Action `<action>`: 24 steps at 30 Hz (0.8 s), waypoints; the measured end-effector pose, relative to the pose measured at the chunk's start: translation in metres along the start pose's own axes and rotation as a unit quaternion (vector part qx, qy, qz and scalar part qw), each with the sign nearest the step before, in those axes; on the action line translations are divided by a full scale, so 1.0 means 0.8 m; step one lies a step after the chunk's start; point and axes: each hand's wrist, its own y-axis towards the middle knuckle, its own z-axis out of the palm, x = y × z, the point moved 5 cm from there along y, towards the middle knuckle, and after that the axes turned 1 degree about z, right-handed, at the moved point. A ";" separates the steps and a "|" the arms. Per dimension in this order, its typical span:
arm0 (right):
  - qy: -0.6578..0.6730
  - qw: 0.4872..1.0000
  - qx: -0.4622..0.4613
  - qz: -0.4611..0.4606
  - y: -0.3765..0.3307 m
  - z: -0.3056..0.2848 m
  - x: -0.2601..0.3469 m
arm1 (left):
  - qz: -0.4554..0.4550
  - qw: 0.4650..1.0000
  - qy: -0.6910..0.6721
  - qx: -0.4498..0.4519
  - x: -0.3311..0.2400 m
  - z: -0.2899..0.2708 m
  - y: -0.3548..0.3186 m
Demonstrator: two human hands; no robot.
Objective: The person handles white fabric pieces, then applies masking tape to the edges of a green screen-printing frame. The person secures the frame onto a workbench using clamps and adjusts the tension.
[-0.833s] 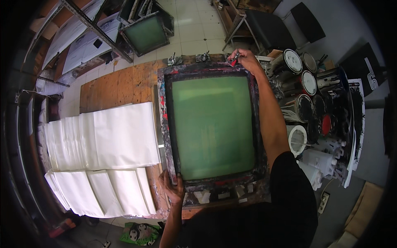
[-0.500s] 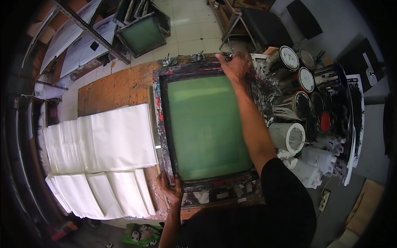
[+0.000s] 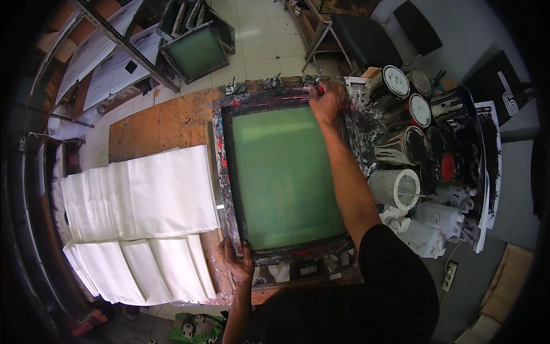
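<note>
Presently, my left grip [image 3: 236, 264] pinches the near-left corner of the framed screen [image 3: 283, 178] over the worktop [image 3: 160, 123]. My right grip [image 3: 328, 103] curls at the far-right clamp [image 3: 319, 78]; its closure I cannot tell.

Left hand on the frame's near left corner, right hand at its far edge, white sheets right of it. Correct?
No: the head view shows the white sheets left of the frame. The left hand is on its near left corner, the right hand at its far edge.

metal shelves [image 3: 117, 38] and a black chair [image 3: 366, 43] flank pale floor tiles [image 3: 255, 31].
</note>
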 end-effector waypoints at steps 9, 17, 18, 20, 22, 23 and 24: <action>0.159 0.960 -0.096 0.211 -0.022 -0.038 0.042 | -0.003 1.000 -0.002 -0.002 -0.002 0.000 0.002; 0.504 0.827 0.109 0.222 -0.074 -0.023 0.126 | -0.028 0.999 -0.027 -0.005 0.006 0.000 -0.003; 0.400 0.892 0.069 0.199 -0.070 -0.022 0.105 | -0.029 0.999 -0.036 -0.008 0.005 0.001 -0.003; 0.173 0.974 -0.012 0.144 -0.059 -0.029 0.065 | -0.020 0.999 -0.026 -0.005 0.002 0.001 0.000; 0.075 0.989 -0.046 0.120 -0.037 -0.039 0.049 | -0.004 1.000 0.008 0.005 -0.006 -0.003 0.003; 0.026 0.992 -0.064 0.109 -0.027 -0.043 0.043 | 0.000 1.000 -0.004 -0.001 -0.004 -0.002 0.002; 0.005 0.994 -0.045 0.098 -0.019 -0.040 0.035 | 0.004 1.000 -0.015 -0.006 0.000 -0.001 0.001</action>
